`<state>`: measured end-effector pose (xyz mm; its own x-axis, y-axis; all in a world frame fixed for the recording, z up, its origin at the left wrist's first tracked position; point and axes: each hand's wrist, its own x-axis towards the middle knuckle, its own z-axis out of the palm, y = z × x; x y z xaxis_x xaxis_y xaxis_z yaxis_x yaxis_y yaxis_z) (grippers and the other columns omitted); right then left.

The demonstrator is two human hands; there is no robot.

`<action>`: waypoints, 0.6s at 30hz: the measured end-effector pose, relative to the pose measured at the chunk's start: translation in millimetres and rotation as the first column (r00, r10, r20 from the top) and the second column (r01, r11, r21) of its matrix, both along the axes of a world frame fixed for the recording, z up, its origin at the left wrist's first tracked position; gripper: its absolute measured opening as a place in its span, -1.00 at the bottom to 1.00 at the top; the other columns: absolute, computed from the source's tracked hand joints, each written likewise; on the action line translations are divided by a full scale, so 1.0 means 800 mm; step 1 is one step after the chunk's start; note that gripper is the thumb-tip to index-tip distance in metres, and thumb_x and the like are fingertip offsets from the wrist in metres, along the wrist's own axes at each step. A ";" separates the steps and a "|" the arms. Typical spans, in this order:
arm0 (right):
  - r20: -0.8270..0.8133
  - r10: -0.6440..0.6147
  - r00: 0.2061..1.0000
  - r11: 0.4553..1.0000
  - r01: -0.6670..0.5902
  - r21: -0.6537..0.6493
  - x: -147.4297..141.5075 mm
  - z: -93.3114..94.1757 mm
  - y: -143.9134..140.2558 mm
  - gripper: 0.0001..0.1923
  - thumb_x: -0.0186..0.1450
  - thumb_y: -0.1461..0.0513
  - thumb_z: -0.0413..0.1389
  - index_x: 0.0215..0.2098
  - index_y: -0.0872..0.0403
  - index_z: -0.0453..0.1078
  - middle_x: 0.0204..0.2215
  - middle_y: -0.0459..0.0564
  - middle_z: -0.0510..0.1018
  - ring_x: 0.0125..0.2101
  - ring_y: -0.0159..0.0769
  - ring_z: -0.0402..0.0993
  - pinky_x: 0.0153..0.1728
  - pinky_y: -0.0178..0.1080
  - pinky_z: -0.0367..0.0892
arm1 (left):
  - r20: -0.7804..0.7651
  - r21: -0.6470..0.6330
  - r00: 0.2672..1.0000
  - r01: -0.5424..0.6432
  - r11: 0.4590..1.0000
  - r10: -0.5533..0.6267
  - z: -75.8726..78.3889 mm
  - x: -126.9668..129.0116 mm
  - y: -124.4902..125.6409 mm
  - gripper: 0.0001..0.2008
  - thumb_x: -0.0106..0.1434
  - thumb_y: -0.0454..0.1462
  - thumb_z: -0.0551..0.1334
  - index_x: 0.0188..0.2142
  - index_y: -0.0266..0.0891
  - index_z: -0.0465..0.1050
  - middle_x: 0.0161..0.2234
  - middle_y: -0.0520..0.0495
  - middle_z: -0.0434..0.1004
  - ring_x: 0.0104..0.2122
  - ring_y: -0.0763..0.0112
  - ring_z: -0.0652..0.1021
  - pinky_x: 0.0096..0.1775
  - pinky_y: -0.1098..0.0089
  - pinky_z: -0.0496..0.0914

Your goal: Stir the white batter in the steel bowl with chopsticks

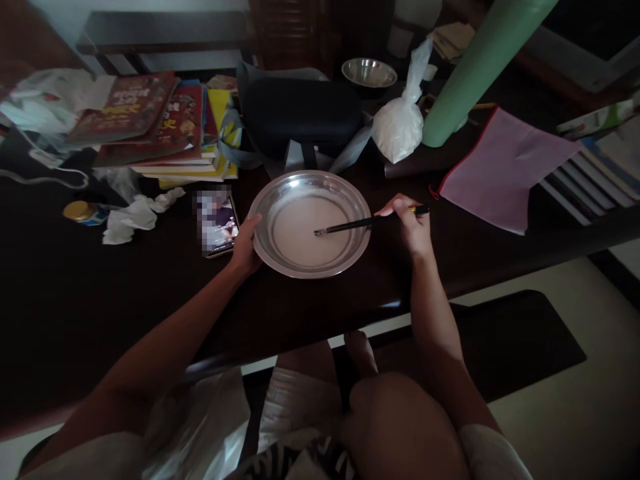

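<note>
A wide metal basin (311, 273) stands on the dark table in front of me, with a milky, whitish liquid (305, 223) in its bottom. My left hand (247, 241) grips its left side, thumb over the rim and the other fingers mostly hidden. Closed around dark chopsticks (350, 225) with gold-marked upper ends, my right hand (413, 225) is beside the basin's right rim. The chopsticks slant down leftward across that rim, and their whitish-coated tips are at the liquid near the middle of the basin.
Left of the basin lie a phone (220, 223), crumpled tissues (133, 219) and a gold-lidded jar (83, 212). Behind are stacked books (145, 127), a black case (303, 113), a tied bag of white powder (399, 130), a smaller metal bowl (369, 72), a green cylinder (480, 77) and a pink pouch (505, 170).
</note>
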<state>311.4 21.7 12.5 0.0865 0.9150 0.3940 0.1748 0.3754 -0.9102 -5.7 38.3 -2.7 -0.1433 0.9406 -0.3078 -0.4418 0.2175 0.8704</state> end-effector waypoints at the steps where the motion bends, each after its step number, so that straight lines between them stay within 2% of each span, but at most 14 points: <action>1: -0.005 0.012 1.000 1.000 -0.012 -0.012 0.000 0.000 0.000 -0.59 0.35 -0.15 0.17 -0.47 -0.11 0.60 -0.49 -0.12 0.63 -0.37 -0.23 0.61 -0.15 -0.06 0.49 | 0.001 0.013 1.000 0.005 1.000 -0.005 -0.002 -0.001 0.000 -0.86 0.21 -0.21 0.36 -0.44 -0.18 0.51 -0.56 0.00 0.54 -0.29 0.17 0.69 -0.09 0.25 0.61; 5: 0.070 0.111 0.991 0.992 -0.107 -0.063 -0.002 0.002 -0.002 -0.59 0.33 -0.17 0.18 -0.43 -0.11 0.63 -0.44 -0.11 0.66 -0.32 -0.21 0.62 -0.10 -0.04 0.50 | -0.019 0.042 0.999 0.042 0.998 -0.041 -0.007 -0.005 0.001 -0.86 0.16 -0.15 0.41 -0.40 -0.12 0.54 -0.48 -0.04 0.61 -0.17 0.05 0.69 -0.11 0.21 0.61; 7: 0.072 0.075 0.995 0.997 -0.073 -0.037 -0.002 0.003 -0.002 -0.60 0.32 -0.17 0.19 -0.41 -0.11 0.63 -0.42 -0.11 0.67 -0.29 -0.22 0.62 -0.07 -0.05 0.49 | -0.025 0.059 0.998 0.051 0.997 -0.049 -0.008 -0.005 0.001 -0.85 0.15 -0.14 0.42 -0.40 -0.10 0.54 -0.45 -0.04 0.63 -0.14 0.04 0.69 -0.11 0.21 0.61; 10: 0.007 0.008 1.000 1.000 -0.008 -0.013 -0.001 0.002 -0.002 -0.60 0.34 -0.15 0.18 -0.46 -0.11 0.61 -0.47 -0.12 0.64 -0.35 -0.25 0.61 -0.14 -0.09 0.49 | -0.020 0.066 0.999 0.034 0.997 -0.032 -0.007 -0.003 0.001 -0.87 0.16 -0.16 0.40 -0.39 -0.13 0.54 -0.42 -0.05 0.65 -0.14 0.07 0.69 -0.10 0.23 0.61; 12: 0.001 0.050 0.999 0.998 -0.050 -0.034 -0.001 0.002 -0.002 -0.59 0.35 -0.14 0.17 -0.48 -0.11 0.61 -0.49 -0.12 0.63 -0.38 -0.26 0.60 -0.18 -0.10 0.48 | -0.008 0.063 1.000 0.019 0.998 -0.019 -0.005 -0.001 0.001 -0.90 0.18 -0.19 0.37 -0.39 -0.15 0.54 -0.43 -0.05 0.65 -0.16 0.10 0.70 -0.09 0.24 0.61; 15: 0.071 0.127 0.989 0.990 -0.122 -0.064 -0.002 0.002 -0.002 -0.59 0.33 -0.17 0.18 -0.43 -0.11 0.62 -0.44 -0.11 0.66 -0.33 -0.24 0.61 -0.12 -0.08 0.49 | 0.014 0.041 1.000 0.007 0.999 -0.007 -0.002 0.001 0.001 -0.92 0.19 -0.22 0.35 -0.40 -0.16 0.53 -0.50 -0.02 0.61 -0.21 0.12 0.70 -0.09 0.25 0.62; 18: 0.068 0.049 0.996 0.998 -0.047 -0.031 -0.002 0.002 -0.001 -0.58 0.32 -0.19 0.18 -0.42 -0.10 0.62 -0.42 -0.10 0.67 -0.30 -0.22 0.62 -0.08 -0.06 0.49 | 0.007 0.042 1.000 0.021 0.999 -0.022 -0.004 -0.001 0.001 -0.87 0.17 -0.17 0.40 -0.38 -0.14 0.53 -0.48 -0.01 0.62 -0.19 0.08 0.70 -0.11 0.22 0.63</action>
<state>309.7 20.9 14.1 0.0158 0.9286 0.3707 0.2200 0.3585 -0.9073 -6.6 39.2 -6.3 -0.1208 0.9554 -0.2693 -0.4439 0.1906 0.8756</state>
